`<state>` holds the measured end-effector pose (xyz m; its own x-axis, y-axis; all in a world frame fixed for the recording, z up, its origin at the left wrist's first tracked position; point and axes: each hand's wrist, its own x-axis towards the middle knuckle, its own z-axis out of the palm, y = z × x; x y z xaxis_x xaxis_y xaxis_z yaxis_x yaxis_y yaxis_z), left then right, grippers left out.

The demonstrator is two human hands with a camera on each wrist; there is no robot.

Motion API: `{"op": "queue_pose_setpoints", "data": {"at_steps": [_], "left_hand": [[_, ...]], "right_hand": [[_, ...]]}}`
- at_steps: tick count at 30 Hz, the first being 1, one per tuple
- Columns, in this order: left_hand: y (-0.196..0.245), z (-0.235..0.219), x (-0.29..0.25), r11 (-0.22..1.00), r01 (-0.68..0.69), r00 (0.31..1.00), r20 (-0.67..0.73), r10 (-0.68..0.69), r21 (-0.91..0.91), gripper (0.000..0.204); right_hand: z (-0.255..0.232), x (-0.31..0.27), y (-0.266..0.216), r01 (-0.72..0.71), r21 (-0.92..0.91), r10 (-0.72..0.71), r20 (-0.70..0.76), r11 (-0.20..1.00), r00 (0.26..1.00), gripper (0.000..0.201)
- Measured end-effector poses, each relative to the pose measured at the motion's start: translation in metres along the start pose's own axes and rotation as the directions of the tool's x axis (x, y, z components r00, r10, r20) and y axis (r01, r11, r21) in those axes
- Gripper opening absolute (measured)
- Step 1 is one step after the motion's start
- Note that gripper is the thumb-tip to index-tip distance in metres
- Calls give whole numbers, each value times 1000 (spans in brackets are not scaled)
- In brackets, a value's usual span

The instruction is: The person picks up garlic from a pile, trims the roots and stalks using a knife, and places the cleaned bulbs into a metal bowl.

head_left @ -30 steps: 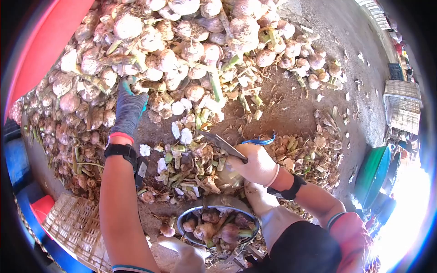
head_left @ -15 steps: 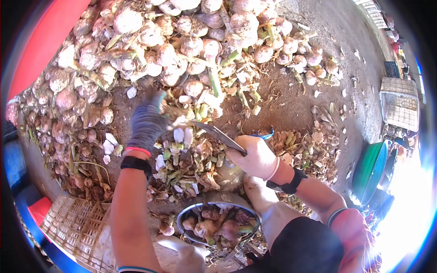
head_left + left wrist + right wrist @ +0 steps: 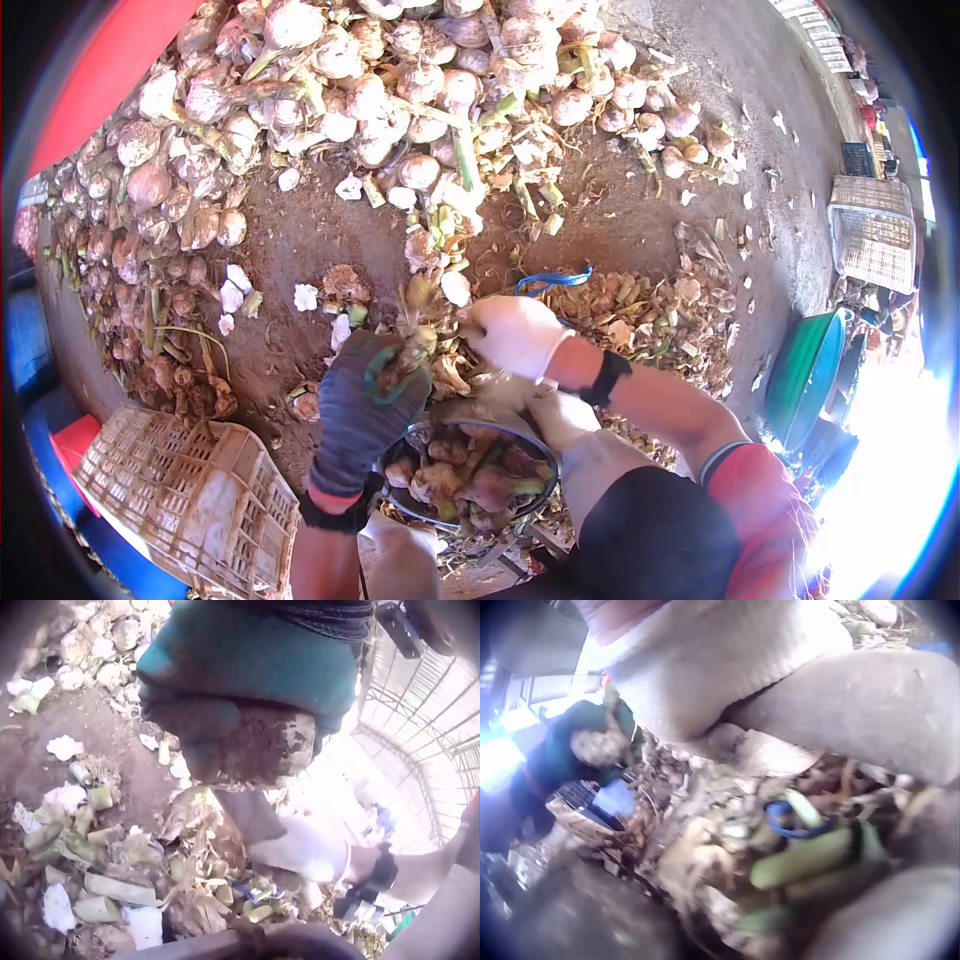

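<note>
My left hand [image 3: 368,405], in a dark glove with teal palm, grips a garlic bulb [image 3: 262,750] just above and left of a metal bowl [image 3: 552,478] of bulbs. The bulb's dirty underside shows in the left wrist view. My right hand [image 3: 515,335], in a white glove, is curled round a knife, whose blade [image 3: 246,814] points toward the bulb in the left wrist view. Its handle is hidden in the glove. In the right wrist view the left hand [image 3: 559,754] with the bulb [image 3: 600,746] shows beyond the right hand [image 3: 720,675].
A large heap of garlic [image 3: 370,95] covers the upper left floor. Cut stems and husks [image 3: 640,310] lie around the hands, with a blue strap [image 3: 553,278] among them. A plastic crate [image 3: 190,490] stands lower left; a green basin [image 3: 800,375] and another crate [image 3: 873,235] are at right.
My left hand went from the heap down toward the bowl, bringing a garlic bulb with it. My right hand with the knife shifted slightly left, and the blade turned out of clear sight in the head view.
</note>
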<state>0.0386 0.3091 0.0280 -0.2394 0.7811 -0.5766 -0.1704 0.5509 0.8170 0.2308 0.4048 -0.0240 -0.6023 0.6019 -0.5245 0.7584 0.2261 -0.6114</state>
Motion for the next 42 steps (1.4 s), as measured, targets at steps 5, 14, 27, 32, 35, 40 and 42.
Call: {"op": "queue_pose_setpoints", "data": {"at_steps": [5,14,27,32,35,40,42], "left_hand": [[8,-27,1,816,-173,974,218,59,552,43],[-22,-3,-38,941,-310,935,224,276,134,89],[-54,-40,-62,901,-126,992,69,107,414,77],[-92,-46,-72,976,-148,971,209,113,158,72],[-43,-37,-86,996,87,992,85,-89,26,59],[-64,-28,-80,868,-242,970,83,229,434,40],[-50,-21,-81,980,125,991,21,-129,154,40]], "right_hand": [[-10,-19,-23,81,327,-36,-141,942,989,28],[7,-14,-60,79,484,-31,-106,872,994,21],[-11,-66,-81,443,-127,-446,4,887,895,23],[-14,-74,-83,446,-186,-453,10,875,892,21],[-10,-75,-83,430,-191,-428,54,883,902,21],[-4,-71,-69,388,-210,-380,80,897,922,21],[-4,-70,-65,380,-160,-376,53,911,925,20]]}}
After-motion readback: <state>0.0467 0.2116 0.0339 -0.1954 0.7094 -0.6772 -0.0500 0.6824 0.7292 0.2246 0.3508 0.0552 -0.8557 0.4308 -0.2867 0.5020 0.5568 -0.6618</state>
